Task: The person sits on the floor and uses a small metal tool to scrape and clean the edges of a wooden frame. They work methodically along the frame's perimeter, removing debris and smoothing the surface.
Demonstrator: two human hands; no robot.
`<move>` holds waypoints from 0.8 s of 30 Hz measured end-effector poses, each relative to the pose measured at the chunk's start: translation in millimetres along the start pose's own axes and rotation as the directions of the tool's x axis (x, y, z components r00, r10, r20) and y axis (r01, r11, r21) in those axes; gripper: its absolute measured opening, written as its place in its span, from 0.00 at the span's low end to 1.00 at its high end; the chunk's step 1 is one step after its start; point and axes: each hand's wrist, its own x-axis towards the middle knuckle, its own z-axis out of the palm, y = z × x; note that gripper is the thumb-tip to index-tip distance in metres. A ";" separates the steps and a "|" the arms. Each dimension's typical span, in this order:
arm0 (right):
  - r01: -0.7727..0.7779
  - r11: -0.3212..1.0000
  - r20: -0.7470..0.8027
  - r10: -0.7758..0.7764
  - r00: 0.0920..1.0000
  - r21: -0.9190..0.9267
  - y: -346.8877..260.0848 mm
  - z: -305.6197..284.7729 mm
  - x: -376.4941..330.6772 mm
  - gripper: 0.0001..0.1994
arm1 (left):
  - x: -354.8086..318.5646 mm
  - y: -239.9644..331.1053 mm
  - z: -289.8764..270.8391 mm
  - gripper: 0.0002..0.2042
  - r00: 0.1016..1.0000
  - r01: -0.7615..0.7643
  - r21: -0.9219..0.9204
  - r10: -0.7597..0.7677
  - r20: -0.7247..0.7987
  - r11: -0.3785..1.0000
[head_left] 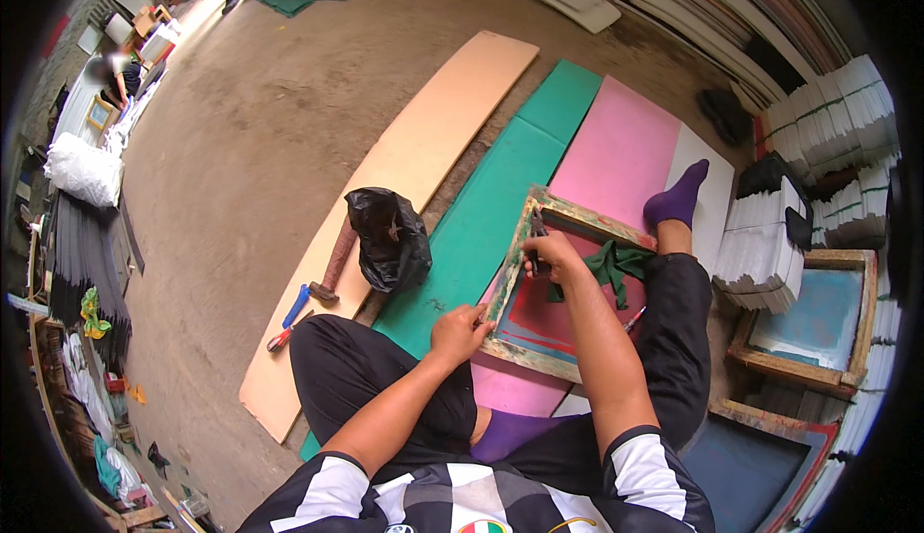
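Observation:
A paint-stained wooden screen-printing frame lies tilted before me, with red and blue-grey areas on its mesh. My left hand is closed on the left side of the frame, near its closest corner. In my right hand is a dark pliers-like tool, its tip at the frame's far left corner; the fingers partly cover it. A crumpled dark green cloth lies over the mesh, right of that hand. Beside the cloth, a thin pen-like object rests near my leg.
Left of my knee, a hammer, a blue-handled tool, a red-handled tool and a black plastic bag lie on a peach board. Green and pink sheets lie under the frame. White stacks and more frames stand right.

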 end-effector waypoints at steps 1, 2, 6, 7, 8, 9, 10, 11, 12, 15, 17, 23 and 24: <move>0.016 1.000 -0.051 -0.017 0.999 -0.014 0.2 2.6 1.4 0.07 | -0.3 -0.9 0.5 0.19 1.000 -0.001 0.005 0.001 -0.006 1.000; 0.014 0.993 -0.073 -0.023 0.997 -0.117 -1.1 2.7 2.4 0.07 | -1.2 -2.5 2.0 0.19 1.000 -0.002 0.011 0.002 -0.012 1.000; 0.048 0.926 -0.131 -0.104 0.986 -0.374 -4.1 2.6 -1.5 0.03 | -3.5 -10.5 8.6 0.20 1.000 0.001 -0.008 -0.001 -0.014 1.000; 0.064 0.925 -0.121 -0.117 0.986 -0.374 -6.2 3.0 -4.6 0.03 | -2.7 -5.9 5.5 0.21 0.999 0.036 0.002 -0.036 0.015 0.999; 0.079 0.925 -0.113 -0.130 0.985 -0.372 -6.2 1.1 -6.8 0.04 | -2.2 -6.0 6.2 0.21 0.999 0.034 -0.002 -0.033 0.013 0.999; 0.198 0.877 -0.090 -0.262 0.961 -0.438 7.7 -7.5 10.6 0.04 | -2.2 -7.1 7.4 0.20 0.999 0.031 -0.005 -0.031 0.011 1.000; 0.190 0.853 -0.111 -0.276 0.955 -0.487 12.9 -8.5 15.4 0.03 | -2.8 -7.9 8.0 0.20 0.999 0.031 -0.008 -0.031 0.010 0.999; 0.179 0.827 -0.133 -0.291 0.947 -0.533 17.8 -9.6 20.4 0.03 | -2.9 -8.9 8.6 0.20 0.999 0.032 -0.014 -0.032 0.012 0.999; 0.167 0.799 -0.154 -0.308 0.939 -0.578 22.5 -11.0 25.1 0.03 | -3.1 -9.9 9.0 0.20 0.999 0.031 -0.019 -0.031 0.015 0.999; 0.239 0.619 -0.150 -0.508 0.848 -0.748 35.3 -21.5 34.0 0.06 | -3.0 -7.3 8.8 0.19 1.000 0.011 -0.037 -0.010 0.013 0.999; 0.257 0.538 -0.098 -0.543 0.834 -0.803 33.3 -15.5 19.1 0.10 | -0.5 -10.1 5.2 0.19 0.999 0.032 -0.079 -0.031 0.015 0.996; 0.355 0.479 0.083 -0.499 0.863 -0.803 39.7 30.7 -55.2 0.19 | 22.0 -40.3 9.3 0.19 0.965 0.221 -0.654 -0.259 0.039 0.724; 0.344 0.479 0.116 -0.443 0.889 -0.808 41.8 37.0 -66.2 0.20 | 26.9 -38.5 1.5 0.20 0.947 0.276 -0.733 -0.307 0.097 0.621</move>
